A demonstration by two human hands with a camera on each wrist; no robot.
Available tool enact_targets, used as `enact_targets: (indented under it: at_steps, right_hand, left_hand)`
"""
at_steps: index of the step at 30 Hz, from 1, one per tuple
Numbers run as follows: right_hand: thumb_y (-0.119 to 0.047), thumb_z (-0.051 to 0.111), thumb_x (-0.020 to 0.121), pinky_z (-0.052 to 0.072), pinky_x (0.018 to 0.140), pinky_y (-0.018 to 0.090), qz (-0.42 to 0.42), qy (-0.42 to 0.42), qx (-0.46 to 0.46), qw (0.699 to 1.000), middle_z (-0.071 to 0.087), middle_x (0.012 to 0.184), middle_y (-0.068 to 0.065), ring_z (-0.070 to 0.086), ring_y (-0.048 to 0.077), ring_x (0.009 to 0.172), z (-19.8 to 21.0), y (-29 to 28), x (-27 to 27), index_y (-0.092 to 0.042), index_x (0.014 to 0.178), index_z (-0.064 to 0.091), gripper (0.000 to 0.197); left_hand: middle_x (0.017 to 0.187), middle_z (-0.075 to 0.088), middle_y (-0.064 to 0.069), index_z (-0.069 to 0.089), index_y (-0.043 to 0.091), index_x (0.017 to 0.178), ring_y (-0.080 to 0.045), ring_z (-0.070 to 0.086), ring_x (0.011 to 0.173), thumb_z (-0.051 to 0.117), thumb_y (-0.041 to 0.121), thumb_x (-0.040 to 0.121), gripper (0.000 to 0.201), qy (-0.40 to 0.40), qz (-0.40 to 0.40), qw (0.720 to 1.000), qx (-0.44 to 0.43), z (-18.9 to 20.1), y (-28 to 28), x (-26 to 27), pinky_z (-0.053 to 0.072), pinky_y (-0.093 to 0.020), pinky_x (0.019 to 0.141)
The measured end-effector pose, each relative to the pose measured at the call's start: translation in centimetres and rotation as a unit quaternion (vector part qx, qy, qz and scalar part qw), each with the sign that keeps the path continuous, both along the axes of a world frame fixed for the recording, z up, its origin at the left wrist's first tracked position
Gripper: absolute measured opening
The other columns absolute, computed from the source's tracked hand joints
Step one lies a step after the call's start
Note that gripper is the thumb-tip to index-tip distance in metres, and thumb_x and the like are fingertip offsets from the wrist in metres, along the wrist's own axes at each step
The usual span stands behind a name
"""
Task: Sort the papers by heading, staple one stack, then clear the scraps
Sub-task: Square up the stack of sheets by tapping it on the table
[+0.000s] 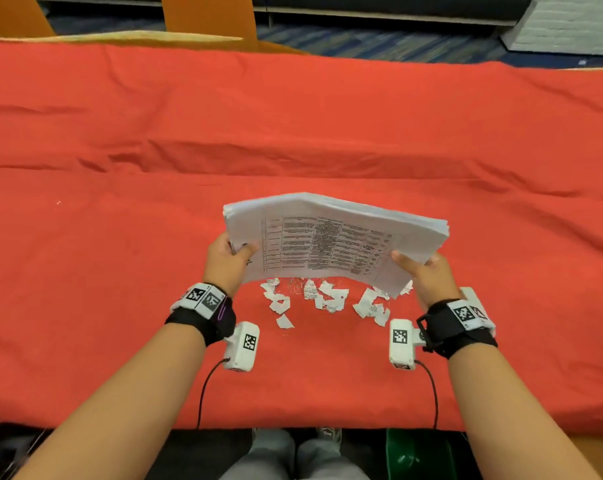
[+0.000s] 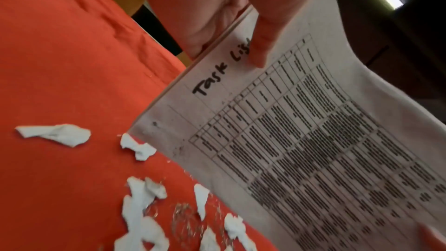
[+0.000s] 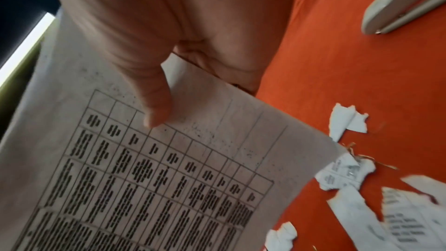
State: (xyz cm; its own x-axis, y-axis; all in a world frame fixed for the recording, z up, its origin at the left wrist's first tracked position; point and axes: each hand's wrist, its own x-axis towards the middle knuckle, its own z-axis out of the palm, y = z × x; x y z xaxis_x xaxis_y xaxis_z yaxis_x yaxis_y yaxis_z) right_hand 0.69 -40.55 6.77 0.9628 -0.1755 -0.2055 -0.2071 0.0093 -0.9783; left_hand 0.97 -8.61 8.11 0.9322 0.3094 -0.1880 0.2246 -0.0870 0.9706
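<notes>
I hold a thick stack of printed papers above the red tablecloth, lifted and tilted, with a table of text on its top sheet. My left hand pinches its left edge, thumb on top beside the handwritten heading "Task List". My right hand pinches the right edge, thumb on the top sheet. Torn paper scraps lie on the cloth just under the stack's near edge, with loose staples among them. A white stapler lies to the right of my right hand.
The red cloth stretches wide to the left, right and far side of the stack. Orange chairs stand beyond the far edge. A green bin sits on the floor below the near edge, by my knees.
</notes>
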Motion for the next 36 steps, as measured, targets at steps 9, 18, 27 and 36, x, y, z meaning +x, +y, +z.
enact_targets:
  at_steps: [9, 18, 27, 36]
  right_hand:
    - [0.006, 0.068, 0.076, 0.05, 0.083, 0.026, -0.072, 0.028, 0.027, 0.997, 0.072, 0.086, -0.003, 0.065, 0.006, 0.078, -1.1, 2.3, -0.1, -0.018, 0.088, 0.071, 0.027]
    - [0.003, 0.067, 0.076, 0.044, 0.079, 0.031, -0.058, 0.03, 0.008, 0.998, 0.069, 0.089, 0.0, 0.062, 0.014, 0.083, -0.6, 1.1, 0.0, -0.021, 0.089, 0.067, 0.027]
    - [-0.045, 0.071, 0.071, 0.041, 0.06, 0.026, -0.081, -0.043, 0.022, 0.995, 0.058, 0.073, -0.005, 0.052, 0.013, 0.065, 2.2, 2.3, 0.9, -0.022, 0.079, 0.057, 0.028]
    - [-0.045, 0.073, 0.069, 0.038, 0.07, 0.032, -0.179, -0.036, -0.011, 0.983, 0.051, 0.079, -0.002, 0.048, 0.016, 0.074, 1.7, 1.9, 2.2, -0.027, 0.079, 0.052, 0.03]
  left_hand:
    - [0.091, 0.063, 0.008, 0.056, 0.025, 0.099, -0.007, 0.06, 0.08, 0.061, 0.007, 0.088, 0.022, -0.027, 0.085, 0.994, -0.064, -1.5, -3.1, -1.1, 0.047, -0.021, 0.068]
    - [0.084, 0.063, 0.004, 0.057, 0.025, 0.09, -0.004, 0.061, 0.071, 0.064, 0.005, 0.083, 0.023, -0.053, 0.074, 0.993, -0.079, -1.2, -2.0, -1.1, 0.048, -0.025, 0.068]
    - [0.064, 0.048, 0.003, 0.043, 0.017, 0.073, -0.011, 0.043, 0.054, 0.061, 0.04, 0.089, 0.033, -0.051, 0.139, 0.988, -0.046, 0.3, -3.3, -0.5, 0.038, -0.019, 0.048]
    - [0.065, 0.05, -0.001, 0.051, 0.012, 0.078, -0.016, 0.045, 0.058, 0.061, 0.039, 0.086, 0.03, -0.039, 0.12, 0.992, -0.016, -0.1, -2.6, -0.8, 0.036, -0.027, 0.054]
